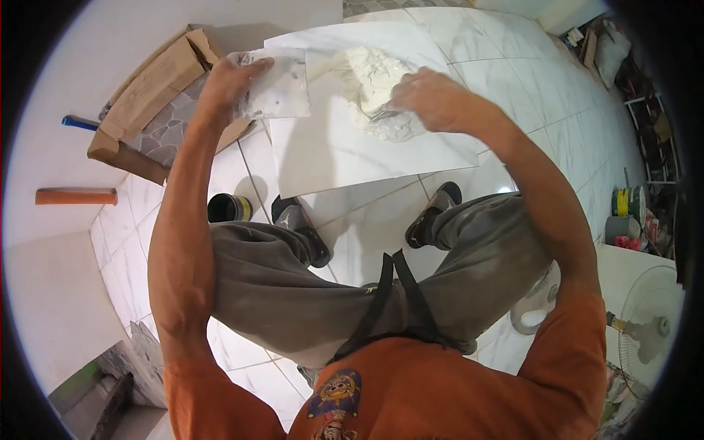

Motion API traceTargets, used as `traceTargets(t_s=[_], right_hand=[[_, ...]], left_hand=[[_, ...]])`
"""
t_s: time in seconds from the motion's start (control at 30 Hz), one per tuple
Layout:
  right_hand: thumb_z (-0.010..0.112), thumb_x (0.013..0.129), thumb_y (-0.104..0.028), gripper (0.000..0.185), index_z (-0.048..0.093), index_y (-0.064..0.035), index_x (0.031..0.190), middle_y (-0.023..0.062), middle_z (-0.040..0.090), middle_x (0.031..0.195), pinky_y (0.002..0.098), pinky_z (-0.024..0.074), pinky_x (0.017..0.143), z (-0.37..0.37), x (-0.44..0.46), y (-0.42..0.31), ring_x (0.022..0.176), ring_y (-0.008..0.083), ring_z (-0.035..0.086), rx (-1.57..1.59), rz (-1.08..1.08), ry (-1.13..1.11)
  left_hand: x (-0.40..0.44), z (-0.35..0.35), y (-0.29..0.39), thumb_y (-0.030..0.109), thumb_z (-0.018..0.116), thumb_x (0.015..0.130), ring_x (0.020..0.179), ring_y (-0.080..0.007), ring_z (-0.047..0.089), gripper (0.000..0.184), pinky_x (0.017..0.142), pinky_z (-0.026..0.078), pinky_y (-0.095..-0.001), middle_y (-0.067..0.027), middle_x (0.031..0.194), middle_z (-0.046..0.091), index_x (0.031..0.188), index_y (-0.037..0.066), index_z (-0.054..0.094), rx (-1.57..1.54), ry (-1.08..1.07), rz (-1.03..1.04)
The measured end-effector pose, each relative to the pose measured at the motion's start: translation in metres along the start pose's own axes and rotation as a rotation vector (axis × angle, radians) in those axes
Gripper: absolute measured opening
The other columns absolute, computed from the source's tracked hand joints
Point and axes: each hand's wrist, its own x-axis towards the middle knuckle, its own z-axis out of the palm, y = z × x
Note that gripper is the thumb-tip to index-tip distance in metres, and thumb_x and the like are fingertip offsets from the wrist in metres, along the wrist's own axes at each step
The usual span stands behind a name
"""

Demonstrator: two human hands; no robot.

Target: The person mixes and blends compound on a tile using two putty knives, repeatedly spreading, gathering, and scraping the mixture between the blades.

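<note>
A heap of wet white paste point(374, 81) lies on a large white marbled tile point(381, 165) in front of me. My left hand point(238, 81) grips the left edge of a flat, square, pale plate point(281, 88), smudged and held at the left part of the tile. At the right side of the paste is my right hand point(429, 99), its fingers curled closed. A thin greyish edge shows below those fingers, but what they hold is hidden and slightly blurred.
An open cardboard box point(158, 92) with grey stone-patterned pieces stands at the left. Near my left foot is a dark can point(229, 208). A fan point(649, 323) is at the right, close to a cluttered rack point(653, 139). Marbled tiles point(513, 88) cover the floor.
</note>
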Motion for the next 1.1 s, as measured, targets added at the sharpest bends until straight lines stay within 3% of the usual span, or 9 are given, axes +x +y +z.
traceTargets(t_s=[0.17,0.3,0.5,0.63,0.77,0.8,0.9,1.07,1.1], right_hand=[[0.051,0.076,0.005,0.038,0.066,-0.0076,0.108,0.0069,0.064,0.104,0.0382,0.0459,0.085,-0.002,-0.023,0.014,0.102,0.0241,0.058,-0.085,0.345,0.146],[0.049,0.077,0.004,0.032,0.065,-0.0051,0.104,0.01,0.064,0.102,0.0377,0.0471,0.085,0.009,-0.031,-0.006,0.098,0.0273,0.059,-0.059,0.153,-0.088],[0.051,0.076,0.005,0.032,0.064,-0.0043,0.104,0.0081,0.064,0.103,0.0394,0.0484,0.085,0.005,-0.028,0.011,0.1,0.0265,0.06,-0.041,0.399,0.148],[0.053,0.079,0.002,0.031,0.064,-0.0052,0.107,0.0085,0.064,0.106,0.0393,0.0524,0.084,0.003,-0.022,-0.005,0.101,0.0288,0.062,-0.071,0.242,-0.165],[0.051,0.079,0.001,0.048,0.06,-0.0121,0.124,0.0129,0.06,0.123,0.0399,0.0488,0.095,-0.033,-0.01,0.028,0.111,0.0301,0.059,-0.037,0.249,-0.026],[0.051,0.08,0.0,0.045,0.061,-0.011,0.123,0.0139,0.061,0.123,0.0408,0.0481,0.095,-0.017,-0.006,0.054,0.112,0.0311,0.058,0.014,0.234,0.128],[0.051,0.085,-0.006,0.04,0.058,-0.0031,0.124,0.0176,0.061,0.122,0.0404,0.0458,0.096,-0.033,0.03,0.071,0.111,0.0339,0.058,0.248,0.388,0.087],[0.053,0.087,-0.012,0.045,0.053,-0.0008,0.13,0.0195,0.056,0.129,0.0373,0.0435,0.1,0.007,0.119,0.147,0.117,0.0337,0.054,0.052,0.188,0.235],[0.054,0.084,-0.015,0.038,0.056,-0.0011,0.119,0.0191,0.058,0.119,0.0384,0.0449,0.094,0.007,0.137,0.152,0.11,0.0335,0.056,0.029,0.142,0.199]], left_hand=[[-0.007,0.002,0.009,0.018,0.07,0.082,0.065,-0.0171,0.064,0.035,0.055,0.053,-0.0289,-0.0137,0.084,0.066,0.1,-0.012,0.061,0.021,-0.024,-0.017],[0.01,-0.003,-0.005,0.017,0.071,0.081,0.062,-0.0174,0.063,0.035,0.053,0.052,-0.0291,-0.0143,0.081,0.066,0.098,-0.012,0.061,-0.01,-0.024,-0.055],[0.001,-0.004,0.008,0.015,0.071,0.082,0.063,-0.0186,0.064,0.034,0.056,0.053,-0.0304,-0.0144,0.083,0.067,0.099,-0.012,0.061,-0.017,0.032,-0.046],[0.009,-0.013,0.004,0.012,0.071,0.083,0.071,-0.0207,0.066,0.035,0.062,0.056,-0.0322,-0.0151,0.092,0.067,0.106,-0.011,0.059,-0.167,0.116,-0.056],[0.009,-0.028,-0.002,0.011,0.07,0.084,0.079,-0.0222,0.067,0.036,0.067,0.057,-0.0341,-0.0152,0.098,0.066,0.11,-0.009,0.057,-0.235,0.203,-0.029],[0.01,-0.03,-0.002,0.011,0.07,0.084,0.08,-0.0224,0.067,0.036,0.068,0.057,-0.0344,-0.0151,0.099,0.066,0.111,-0.009,0.057,-0.235,0.22,-0.029],[0.018,-0.041,-0.013,0.011,0.07,0.084,0.081,-0.0227,0.067,0.036,0.068,0.057,-0.0352,-0.0155,0.099,0.066,0.111,-0.009,0.057,-0.263,0.266,-0.008],[0.01,-0.054,-0.012,0.011,0.069,0.085,0.087,-0.0229,0.066,0.036,0.073,0.056,-0.0352,-0.0161,0.102,0.065,0.111,-0.009,0.056,-0.273,0.352,0.023],[0.011,-0.059,-0.013,0.011,0.069,0.085,0.088,-0.023,0.065,0.037,0.074,0.056,-0.0352,-0.0162,0.104,0.064,0.112,-0.009,0.055,-0.27,0.376,0.044]])
